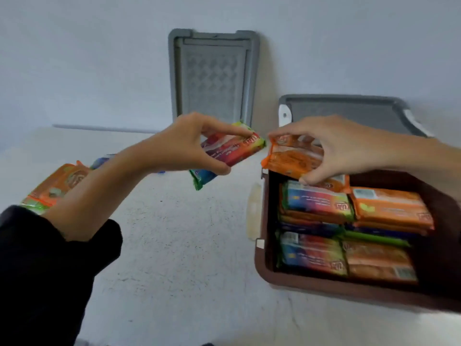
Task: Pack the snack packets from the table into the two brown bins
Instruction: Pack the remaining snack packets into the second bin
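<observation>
Cropped, covered, blurred
The brown bin (324,288) runs off the right edge; the left forearm (99,193) covers most of a blue packet (100,162) and part of the orange packets (59,183); packet lettering is too blurred to read.

Bin (262,268) right on table (174,245), packets (349,236) inside; loose packets (59,186) left; lids (213,76) behind.

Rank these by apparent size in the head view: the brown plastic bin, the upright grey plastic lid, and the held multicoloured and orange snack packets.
1. Brown plastic bin, largest, though nearest the camera.
2. Upright grey plastic lid.
3. Multicoloured snack packet and orange snack packet: look alike, orange partly hidden; unranked.
</observation>
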Motion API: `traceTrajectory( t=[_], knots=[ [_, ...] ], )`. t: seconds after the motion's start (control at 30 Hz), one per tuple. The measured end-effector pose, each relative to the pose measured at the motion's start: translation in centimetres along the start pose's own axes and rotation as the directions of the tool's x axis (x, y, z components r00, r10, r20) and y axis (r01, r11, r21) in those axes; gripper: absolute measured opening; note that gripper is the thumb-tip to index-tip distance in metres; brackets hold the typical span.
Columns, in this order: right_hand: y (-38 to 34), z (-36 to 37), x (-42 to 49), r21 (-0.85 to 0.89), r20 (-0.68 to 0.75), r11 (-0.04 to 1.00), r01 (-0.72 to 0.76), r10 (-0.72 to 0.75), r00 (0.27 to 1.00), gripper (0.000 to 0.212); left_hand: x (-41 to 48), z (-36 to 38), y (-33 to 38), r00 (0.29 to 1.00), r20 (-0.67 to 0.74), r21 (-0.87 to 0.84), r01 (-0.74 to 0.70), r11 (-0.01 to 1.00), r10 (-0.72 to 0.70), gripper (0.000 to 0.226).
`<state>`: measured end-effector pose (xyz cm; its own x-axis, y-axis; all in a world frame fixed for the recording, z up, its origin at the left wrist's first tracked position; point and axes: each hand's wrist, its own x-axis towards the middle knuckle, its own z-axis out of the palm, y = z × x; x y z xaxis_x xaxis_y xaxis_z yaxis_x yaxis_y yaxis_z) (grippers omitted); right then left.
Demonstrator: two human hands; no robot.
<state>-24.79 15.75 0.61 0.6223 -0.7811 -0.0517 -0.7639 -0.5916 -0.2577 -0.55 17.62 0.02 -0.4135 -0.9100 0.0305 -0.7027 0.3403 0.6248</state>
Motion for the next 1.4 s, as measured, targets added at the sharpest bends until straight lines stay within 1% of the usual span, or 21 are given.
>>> traceTrajectory(
  t=[0.07, 0.13, 0.23, 0.33, 0.43, 0.53, 0.63, 0.73, 0.8, 0.93, 1.0, 1.03, 1.13, 1.2, 1.23, 1.3, 1.4],
  knots=[
    [1.7, 0.4, -3.5, 0.000, 0.033, 0.999, -0.050, 0.050, 0.998, 0.088, 1.2, 2.6, 2.3, 0.983, 0.154, -0.032, -0.093, 0.995, 0.096, 0.061],
    [3.3, 1.3, -6.5, 0.019, 0.093, 0.993, -0.112, 0.110, 0.990, 0.092, 2.1, 5.5, 3.9, 0.948, 0.262, -0.084, -0.163, 0.983, 0.180, 0.060],
    [5.0, 3.1, -10.1, 0.012, 0.206, 0.982, -0.187, 0.181, 0.962, 0.098, 2.9, 9.3, 5.5, 0.898, 0.362, -0.105, -0.228, 0.968, 0.250, 0.058],
    [6.0, 5.1, -12.3, -0.036, 0.271, 0.979, -0.199, 0.202, 0.941, 0.100, 3.0, 12.2, 6.5, 0.847, 0.445, -0.063, -0.294, 0.954, 0.291, 0.056],
    [6.8, 7.2, -13.4, -0.124, 0.284, 0.974, -0.191, 0.220, 0.933, 0.090, 3.1, 14.9, 6.9, 0.819, 0.498, 0.110, -0.385, 0.916, 0.285, 0.059],
    [7.4, 8.8, -13.4, -0.205, 0.265, 0.964, -0.167, 0.219, 0.939, 0.083, 3.6, 16.9, 6.4, 0.810, 0.530, 0.304, -0.457, 0.836, 0.250, 0.062],
    [7.6, 9.5, -13.2, -0.242, 0.243, 0.962, -0.130, 0.189, 0.951, 0.074, 3.8, 17.9, 5.9, 0.787, 0.574, 0.421, -0.522, 0.741, 0.228, 0.062],
    [7.6, 9.7, -13.1, -0.287, 0.247, 0.954, -0.086, 0.161, 0.956, 0.065, 3.6, 18.1, 5.8, 0.777, 0.584, 0.487, -0.567, 0.665, 0.235, 0.058],
    [7.6, 9.8, -12.9, -0.307, 0.256, 0.950, -0.066, 0.148, 0.955, 0.062, 3.6, 18.1, 5.9, 0.772, 0.588, 0.496, -0.581, 0.645, 0.242, 0.056],
    [7.5, 9.6, -12.5, -0.298, 0.296, 0.953, -0.061, 0.153, 0.943, 0.064, 3.5, 18.2, 5.7, 0.758, 0.600, 0.518, -0.611, 0.599, 0.255, 0.055],
    [7.3, 9.1, -12.2, -0.265, 0.300, 0.961, -0.081, 0.162, 0.940, 0.064, 3.6, 18.3, 5.7, 0.765, 0.578, 0.502, -0.608, 0.615, 0.285, 0.051],
    [7.2, 8.7, -12.0, -0.242, 0.288, 0.966, -0.091, 0.161, 0.944, 0.062, 3.6, 18.1, 5.8, 0.776, 0.557, 0.478, -0.591, 0.650, 0.296, 0.049],
    [6.6, 6.7, -11.3, -0.181, 0.184, 0.980, -0.088, 0.122, 0.975, 0.047, 4.0, 16.5, 6.1, 0.831, 0.447, 0.306, -0.490, 0.816, 0.332, 0.042],
    [6.1, 4.8, -10.4, -0.127, 0.075, 0.988, -0.085, 0.095, 0.993, 0.037, 4.2, 14.5, 6.3, 0.869, 0.317, 0.207, -0.454, 0.866, 0.380, 0.036],
    [5.7, 3.8, -9.7, -0.098, 0.017, 0.992, -0.081, 0.083, 0.996, 0.035, 4.2, 13.2, 6.2, 0.890, 0.247, 0.190, -0.433, 0.881, 0.384, 0.033],
    [4.8, 2.0, -7.8, -0.043, -0.086, 0.998, -0.052, 0.048, 0.995, 0.038, 4.1, 10.3, 5.5, 0.927, 0.118, 0.198, -0.374, 0.906, 0.357, 0.030],
    [2.7, 0.4, -3.1, -0.008, -0.196, 0.999, 0.054, -0.054, 0.979, 0.040, 3.1, 5.7, 3.2, 0.957, -0.072, 0.238, -0.258, 0.936, 0.282, 0.026]
  ],
)
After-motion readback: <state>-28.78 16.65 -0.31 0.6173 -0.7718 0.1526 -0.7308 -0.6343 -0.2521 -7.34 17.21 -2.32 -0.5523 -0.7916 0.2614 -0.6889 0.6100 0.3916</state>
